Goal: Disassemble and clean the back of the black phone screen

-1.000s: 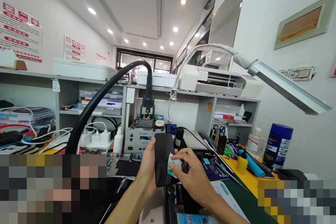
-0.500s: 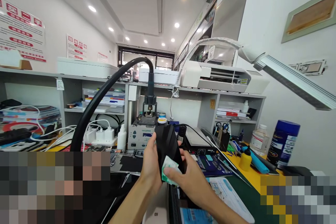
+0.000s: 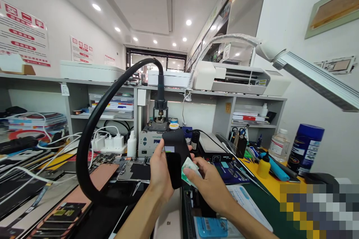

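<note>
My left hand [image 3: 160,173] is wrapped around the side of a glossy black phone [image 3: 174,168], which stands tilted up over the bench with a pale reflection on its face. My right hand [image 3: 210,183] pinches a crumpled white-and-green wipe [image 3: 191,168] between thumb and fingers. The wipe is at the phone's lower right edge; whether it touches cannot be made out. Some right fingertips show behind the phone's right side. Beneath the hands lies a white device with an MI logo [image 3: 168,209], partly covered by my left forearm.
A thick black hose [image 3: 81,157] loops at the left, near pink phone parts [image 3: 102,175]. Behind the hands stands a grey hot-air station [image 3: 150,143]. A yellow bottle [image 3: 263,168] and blue can [image 3: 305,149] stand right, under a lamp [image 3: 319,78]. A blue packet [image 3: 210,227] lies in front.
The wipe in my right hand has moved right, from over the phone's lower face to its edge. The phone has turned slightly and now shows a bright reflection.
</note>
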Available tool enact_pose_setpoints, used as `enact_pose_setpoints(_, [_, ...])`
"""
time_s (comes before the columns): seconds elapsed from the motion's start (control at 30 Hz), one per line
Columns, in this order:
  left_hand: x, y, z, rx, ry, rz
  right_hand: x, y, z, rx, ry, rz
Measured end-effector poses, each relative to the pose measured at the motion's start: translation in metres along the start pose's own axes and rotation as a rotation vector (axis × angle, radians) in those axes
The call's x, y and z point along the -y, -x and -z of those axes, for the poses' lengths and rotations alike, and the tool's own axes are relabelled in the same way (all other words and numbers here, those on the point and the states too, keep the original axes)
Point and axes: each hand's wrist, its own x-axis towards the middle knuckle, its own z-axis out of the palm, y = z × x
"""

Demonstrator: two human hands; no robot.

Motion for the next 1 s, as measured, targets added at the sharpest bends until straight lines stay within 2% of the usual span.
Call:
enact_pose_setpoints(0.17, [0.002,0.001,-0.002,0.011,0.029,-0.025,-0.002,0.007,-0.017,-0.039,-0.031,-0.042])
enact_pose_setpoints(0.27, [0.002,0.002,-0.001,0.021,0.039,-0.033,0.001,0.01,-0.02,-0.037,-0.054,-0.054])
enact_pose_setpoints(0.37, [0.001,0.0,0.002,0.043,0.045,-0.024,0.008,0.009,-0.015,0.028,-0.103,-0.043])
enact_pose_setpoints(0.53, [-0.002,0.0,0.004,0.061,0.049,-0.006,0.018,0.002,0.005,0.191,-0.217,-0.01])
enact_pose_setpoints(0.63, [-0.002,0.001,0.004,0.087,0.047,0.005,0.017,-0.001,0.013,0.213,-0.216,-0.01])
enact_pose_setpoints(0.73, [-0.001,0.001,0.005,0.103,0.048,0.007,0.011,0.001,0.009,0.181,-0.195,-0.005])
enact_pose_setpoints(0.87, [0.0,0.002,0.002,0.087,0.049,0.006,0.001,0.009,-0.008,0.078,-0.136,-0.004])
enact_pose_setpoints(1.0, [0.0,0.004,-0.001,0.086,0.048,0.014,0.0,0.013,-0.015,0.001,-0.044,-0.006])
